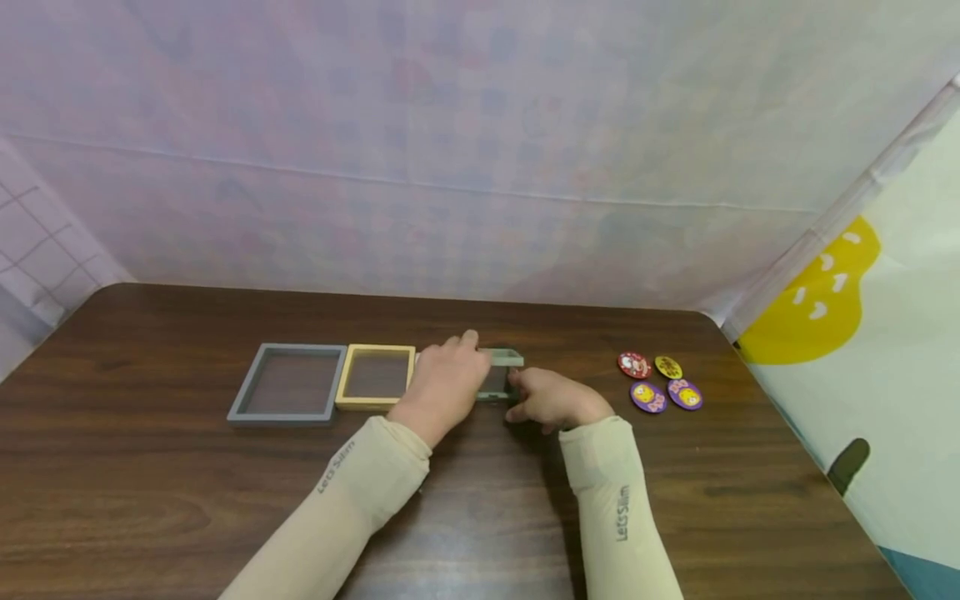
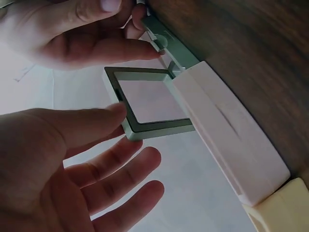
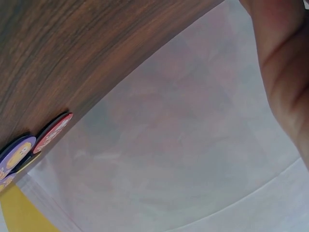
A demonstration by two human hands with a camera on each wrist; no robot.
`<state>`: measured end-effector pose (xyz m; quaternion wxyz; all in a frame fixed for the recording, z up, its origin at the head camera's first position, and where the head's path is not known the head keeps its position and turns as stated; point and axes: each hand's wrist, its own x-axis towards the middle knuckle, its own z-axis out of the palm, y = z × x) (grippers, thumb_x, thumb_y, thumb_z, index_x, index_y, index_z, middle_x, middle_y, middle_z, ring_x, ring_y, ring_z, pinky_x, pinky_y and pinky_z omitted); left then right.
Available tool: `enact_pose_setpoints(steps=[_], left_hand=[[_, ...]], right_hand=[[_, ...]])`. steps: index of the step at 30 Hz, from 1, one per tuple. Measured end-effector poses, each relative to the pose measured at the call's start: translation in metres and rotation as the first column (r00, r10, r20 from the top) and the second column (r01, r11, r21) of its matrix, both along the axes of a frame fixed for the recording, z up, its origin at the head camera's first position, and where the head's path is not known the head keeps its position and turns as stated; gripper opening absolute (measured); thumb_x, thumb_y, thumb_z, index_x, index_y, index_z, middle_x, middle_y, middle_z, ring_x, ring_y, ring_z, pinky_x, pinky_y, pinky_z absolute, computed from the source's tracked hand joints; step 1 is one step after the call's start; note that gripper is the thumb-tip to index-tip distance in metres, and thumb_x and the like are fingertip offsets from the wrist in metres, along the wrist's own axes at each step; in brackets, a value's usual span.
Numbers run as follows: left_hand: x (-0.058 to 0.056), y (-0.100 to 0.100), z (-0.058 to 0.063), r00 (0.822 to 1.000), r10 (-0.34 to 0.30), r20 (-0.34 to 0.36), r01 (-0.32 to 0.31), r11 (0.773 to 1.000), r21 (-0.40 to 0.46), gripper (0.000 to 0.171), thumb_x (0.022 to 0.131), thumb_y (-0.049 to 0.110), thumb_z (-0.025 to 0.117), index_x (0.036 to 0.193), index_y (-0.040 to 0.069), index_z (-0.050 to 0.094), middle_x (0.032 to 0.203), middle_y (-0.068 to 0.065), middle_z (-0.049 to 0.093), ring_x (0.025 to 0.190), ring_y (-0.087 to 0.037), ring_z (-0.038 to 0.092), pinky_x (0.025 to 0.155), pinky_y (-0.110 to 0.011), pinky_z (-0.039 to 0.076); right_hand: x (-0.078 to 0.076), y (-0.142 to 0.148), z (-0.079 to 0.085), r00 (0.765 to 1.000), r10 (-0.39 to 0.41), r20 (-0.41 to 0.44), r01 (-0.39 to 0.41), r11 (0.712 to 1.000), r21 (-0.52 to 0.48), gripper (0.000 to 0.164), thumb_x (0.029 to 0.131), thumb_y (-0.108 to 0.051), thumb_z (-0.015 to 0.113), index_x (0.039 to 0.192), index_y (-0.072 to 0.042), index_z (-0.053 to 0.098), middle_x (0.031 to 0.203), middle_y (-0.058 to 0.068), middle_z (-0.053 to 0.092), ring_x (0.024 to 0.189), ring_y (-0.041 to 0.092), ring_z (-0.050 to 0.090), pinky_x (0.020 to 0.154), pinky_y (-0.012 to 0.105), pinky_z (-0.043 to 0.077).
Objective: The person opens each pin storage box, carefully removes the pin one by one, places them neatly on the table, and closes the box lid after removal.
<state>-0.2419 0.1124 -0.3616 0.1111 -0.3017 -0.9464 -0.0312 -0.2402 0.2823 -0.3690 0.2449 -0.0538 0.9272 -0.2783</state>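
Observation:
A green square display frame (image 2: pixel 154 128) stands unfolded, one half raised from the half on the table, with clear film inside. My left hand (image 1: pixel 447 379) pinches the raised half's edge between thumb and forefinger; its other fingers (image 2: pixel 128 186) spread apart in the left wrist view. My right hand (image 1: pixel 555 397) holds the end of the lower half (image 2: pixel 176 48), fingertips at its rim. Against the green frame sits a pale pink frame (image 2: pixel 231 130), mostly hidden behind my left hand in the head view. In the right wrist view, only part of the right hand (image 3: pixel 285 63) shows.
A yellow frame (image 1: pixel 375 404) and a larger grey frame (image 1: pixel 285 418) continue the row to the left. Several round badges, including a red one (image 1: pixel 634 365), a yellow one (image 1: pixel 668 367) and a purple one (image 1: pixel 686 394), lie to the right on the brown table (image 1: pixel 187 483).

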Motion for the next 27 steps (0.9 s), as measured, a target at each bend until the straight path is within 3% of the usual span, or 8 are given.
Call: enact_pose_setpoints(steps=[3,8,11,16,20,27], left_hand=[[-0.001,0.001,-0.003,1.0,0.0,0.01,0.0,1.0,0.01,0.021,0.088,0.007,0.065,0.107,0.013,0.071,0.106,-0.01,0.062,0.084,-0.023,0.064,0.063,-0.039,0.054],[-0.002,0.002,-0.006,1.0,0.0,0.024,0.0,1.0,0.012,0.019,0.087,0.006,0.065,0.104,0.013,0.072,0.107,-0.01,0.062,0.085,-0.024,0.064,0.063,-0.039,0.054],[-0.003,0.002,-0.008,1.0,0.007,0.017,-0.007,1.0,0.02,0.018,0.087,0.006,0.064,0.101,0.012,0.072,0.107,-0.01,0.061,0.086,-0.025,0.063,0.063,-0.039,0.054],[-0.004,0.002,-0.009,0.999,0.031,0.029,-0.031,0.999,0.031,0.016,0.087,0.005,0.065,0.098,0.013,0.073,0.105,-0.011,0.061,0.086,-0.025,0.062,0.062,-0.04,0.054],[-0.004,0.004,-0.01,0.997,0.059,0.049,-0.06,0.998,0.029,0.014,0.086,0.007,0.067,0.097,0.013,0.073,0.104,-0.011,0.062,0.087,-0.025,0.062,0.062,-0.041,0.054],[-0.004,0.005,-0.012,0.995,0.078,0.069,-0.08,0.996,0.027,0.014,0.085,0.009,0.067,0.098,0.013,0.072,0.105,-0.011,0.062,0.089,-0.025,0.062,0.064,-0.042,0.055]], right_hand=[[0.001,-0.001,-0.001,1.0,0.013,-0.013,-0.013,1.0,0.002,0.019,0.087,-0.01,0.066,0.095,0.0,0.052,0.072,0.002,0.045,0.048,0.014,0.045,0.047,0.026,0.045],[0.0,0.0,-0.002,1.0,0.026,-0.013,-0.026,1.0,0.005,0.016,0.086,-0.01,0.067,0.091,-0.003,0.054,0.073,0.003,0.047,0.056,0.017,0.052,0.047,0.027,0.049],[-0.001,0.002,-0.001,1.0,0.031,0.0,-0.031,0.999,-0.008,0.02,0.086,-0.01,0.067,0.1,-0.001,0.056,0.079,0.006,0.052,0.066,0.02,0.057,0.05,0.029,0.052],[0.0,0.005,0.0,0.999,0.03,0.033,-0.029,0.999,-0.022,0.043,0.086,-0.01,0.067,0.125,0.0,0.05,0.097,0.012,0.059,0.08,0.021,0.06,0.058,0.033,0.055],[0.0,0.006,0.003,0.998,0.044,0.038,-0.044,0.999,-0.011,0.045,0.085,-0.01,0.068,0.124,0.0,0.048,0.101,0.013,0.059,0.084,0.02,0.059,0.061,0.033,0.055],[0.005,0.012,0.009,0.996,0.061,0.062,-0.06,0.998,-0.019,0.074,0.086,-0.013,0.068,0.147,-0.001,0.029,0.114,0.017,0.058,0.095,0.021,0.059,0.066,0.034,0.055]])
